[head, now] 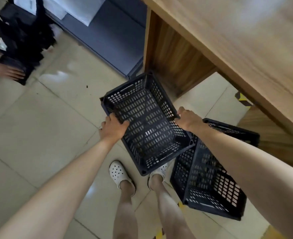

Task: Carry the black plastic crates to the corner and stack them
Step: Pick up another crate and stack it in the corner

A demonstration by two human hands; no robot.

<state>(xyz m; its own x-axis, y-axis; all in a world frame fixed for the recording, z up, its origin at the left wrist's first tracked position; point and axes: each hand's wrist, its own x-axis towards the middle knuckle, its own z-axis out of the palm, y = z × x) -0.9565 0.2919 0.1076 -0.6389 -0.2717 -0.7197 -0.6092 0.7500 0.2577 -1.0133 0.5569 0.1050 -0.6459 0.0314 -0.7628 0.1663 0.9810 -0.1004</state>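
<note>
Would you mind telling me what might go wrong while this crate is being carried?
The held crate hides the floor ahead, and a second crate lies by the right foot, so a trip seems possible. Another person's hand works at the black stack; collision there is conceivable.

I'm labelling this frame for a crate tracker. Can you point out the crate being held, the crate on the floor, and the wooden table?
Held crate [147, 125], head view, on its slotted bottom.
Floor crate [209, 185], head view, on its perforated inside.
Wooden table [245, 40], head view, on its top surface.
</note>
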